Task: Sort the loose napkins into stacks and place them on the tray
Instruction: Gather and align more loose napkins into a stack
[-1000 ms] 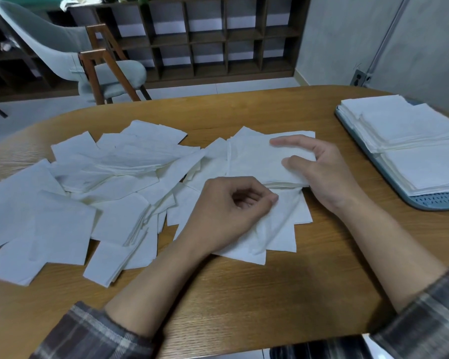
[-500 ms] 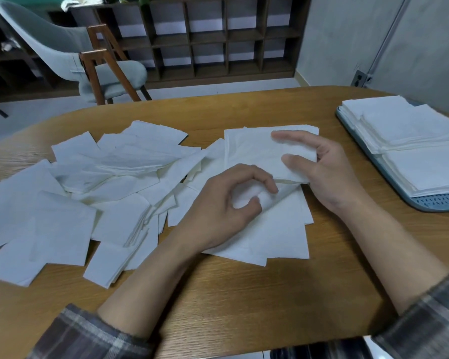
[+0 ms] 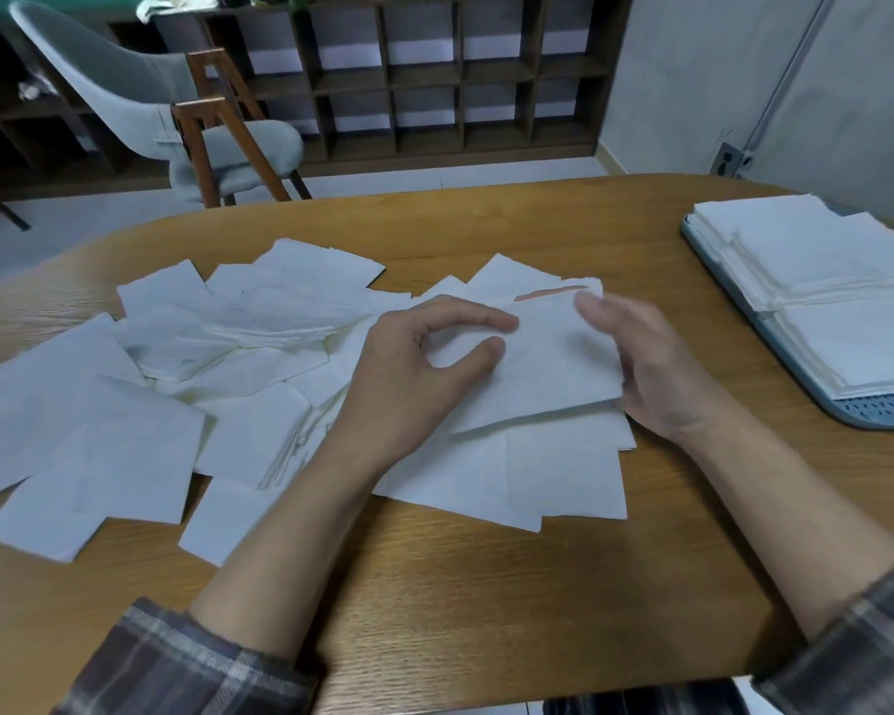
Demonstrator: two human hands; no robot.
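Both hands were busy in the middle of the tabletop (image 3: 465, 585). The left hand (image 3: 424, 363) pinched the left edge of a small stack of napkins (image 3: 553, 363) between thumb and fingers. The right hand (image 3: 651, 363) held the stack's right side, with its fingers tucked behind the paper. The stack was lifted a little above other napkins lying under it.

The job looked only partly done. The tray (image 3: 775, 343) sat at the right edge of the tabletop and already had neat stacks (image 3: 821, 281) on it. But many loose napkins (image 3: 140, 405) lay in a messy spread across the left side of the tabletop. Those still needed sorting, and the held stack was not on the tray yet.
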